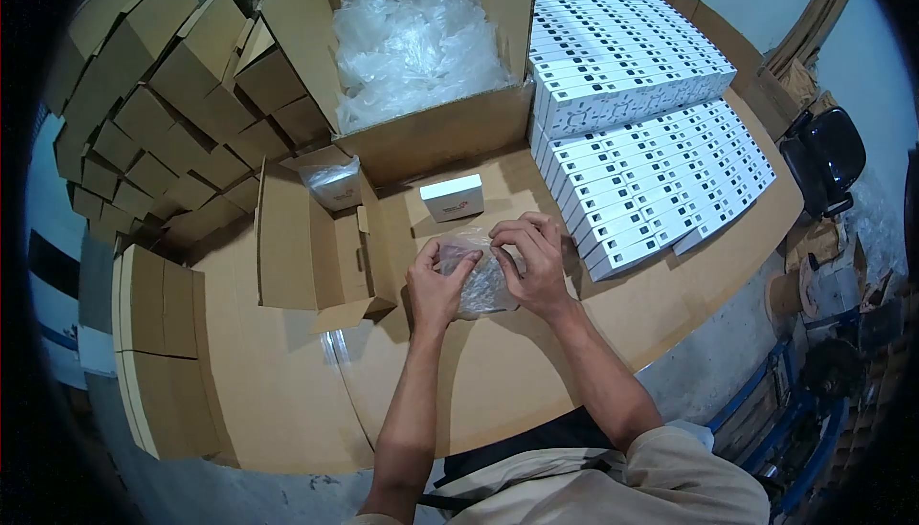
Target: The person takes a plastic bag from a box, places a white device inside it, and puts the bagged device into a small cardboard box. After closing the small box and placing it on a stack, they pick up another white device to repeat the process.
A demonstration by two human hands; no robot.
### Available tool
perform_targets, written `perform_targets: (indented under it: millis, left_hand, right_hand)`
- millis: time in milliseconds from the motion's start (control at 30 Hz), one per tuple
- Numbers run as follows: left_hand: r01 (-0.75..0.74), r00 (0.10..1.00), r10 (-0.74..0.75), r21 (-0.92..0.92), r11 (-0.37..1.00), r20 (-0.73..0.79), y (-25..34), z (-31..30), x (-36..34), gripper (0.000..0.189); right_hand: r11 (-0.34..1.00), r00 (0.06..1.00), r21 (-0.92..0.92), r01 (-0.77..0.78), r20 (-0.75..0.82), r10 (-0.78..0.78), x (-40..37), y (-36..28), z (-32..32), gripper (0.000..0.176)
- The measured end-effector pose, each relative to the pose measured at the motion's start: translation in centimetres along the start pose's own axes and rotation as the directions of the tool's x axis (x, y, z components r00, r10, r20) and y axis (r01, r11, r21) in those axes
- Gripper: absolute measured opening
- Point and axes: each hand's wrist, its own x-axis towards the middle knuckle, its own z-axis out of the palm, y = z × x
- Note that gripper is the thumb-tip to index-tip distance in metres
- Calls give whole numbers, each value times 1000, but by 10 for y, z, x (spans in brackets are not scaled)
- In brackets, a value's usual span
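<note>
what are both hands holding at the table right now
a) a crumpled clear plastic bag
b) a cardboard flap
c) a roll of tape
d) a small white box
a: the left hand and right hand both pinch the clear plastic bag, while the single white box lies untouched beyond them.

I log on the table [498, 381]: pouch [479, 286] at front centre; single box [452, 197] just behind it; open carton [316, 247] left of both; large carton [431, 137] holding bags [412, 37] farther behind; boxed rows [651, 142] right; stacked cartons [153, 104] far left.
</note>
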Motion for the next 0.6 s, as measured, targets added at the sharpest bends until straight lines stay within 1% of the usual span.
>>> perform_targets:
  millis: [100, 200, 300, 400, 433, 500, 533, 600]
  left_hand:
    - [-7, 1000, 7, -16, 1000, 14, -7, 1, 1, 25]
    - [-63, 998, 64, -35, 997, 30, -3, 0, 0, 25]
    - [-108, 993, 109, -27, 994, 52, 0, -1, -2, 29]
    - [-146, 986, 144, 18, 989, 83, 13, -1, -7, 33]
    - [-159, 983, 155, 35, 987, 93, 19, -2, -8, 34]
    - [-116, 986, 103, 97, 988, 133, 24, -5, -7, 36]
    - [-95, 986, 76, 127, 987, 151, 25, -6, -7, 38]
    - [-129, 981, 108, 128, 983, 160, 18, -6, -5, 41]
  right_hand:
    - [990, 995, -107, 93, 43, -89, 4, -2, -7, 23]
    - [990, 987, -125, 62, 153, -42, 14, -16, -18, 23]
    - [996, 948, -89, 14, 318, 16, 23, -20, -21, 21]
    - [1000, 933, -3, 17, 361, -15, 27, -12, -13, 26]
    - [1000, 908, 10, -26, 418, 20, 32, -15, -16, 26]
    - [993, 843, 28, -112, 531, 80, 44, -25, -26, 28]
    - [993, 827, 31, -111, 557, 75, 46, -25, -26, 28]
    - [994, 793, 32, -109, 606, 67, 49, -23, -27, 29]
